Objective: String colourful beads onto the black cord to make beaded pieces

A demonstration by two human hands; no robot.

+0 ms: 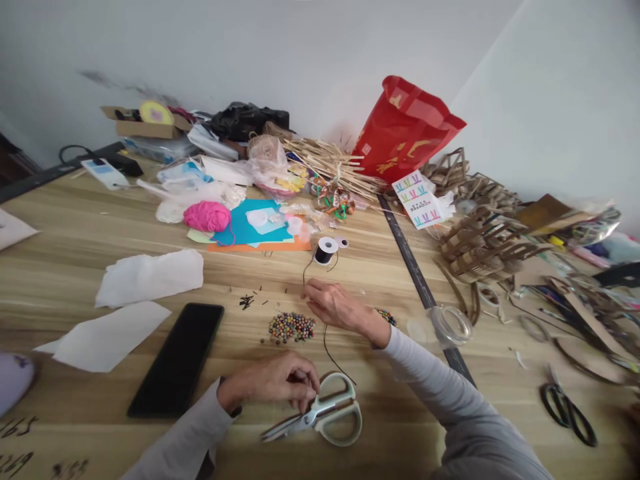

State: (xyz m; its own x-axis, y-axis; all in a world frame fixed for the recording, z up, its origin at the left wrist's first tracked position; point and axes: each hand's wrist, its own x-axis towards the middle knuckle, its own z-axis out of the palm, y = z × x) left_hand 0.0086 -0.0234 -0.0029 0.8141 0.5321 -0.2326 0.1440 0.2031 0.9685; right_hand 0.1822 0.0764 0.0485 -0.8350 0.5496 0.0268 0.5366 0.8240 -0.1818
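My right hand point(333, 303) pinches a thin black cord point(306, 267) that runs up to a spool of black cord point(326, 251). The cord's loose end trails out below this hand toward the scissors. Beneath and left of the hand lies a pile of small multicoloured beads point(290, 327). My left hand point(275, 381) is curled, thumb and fingers together, right at the handle of the white-handled scissors point(340, 420). Whether it touches them or pinches something small, I cannot tell. The scissors lie flat, blades pointing left.
A black phone point(176, 360) and white paper pieces point(150, 277) lie left. Short black bits point(246, 302) sit beyond the beads. Pink yarn point(207, 217), a red bag point(407, 130) and thin sticks stand behind. Woven baskets point(475, 243), clear tape point(451, 325) and black scissors point(567, 407) are right.
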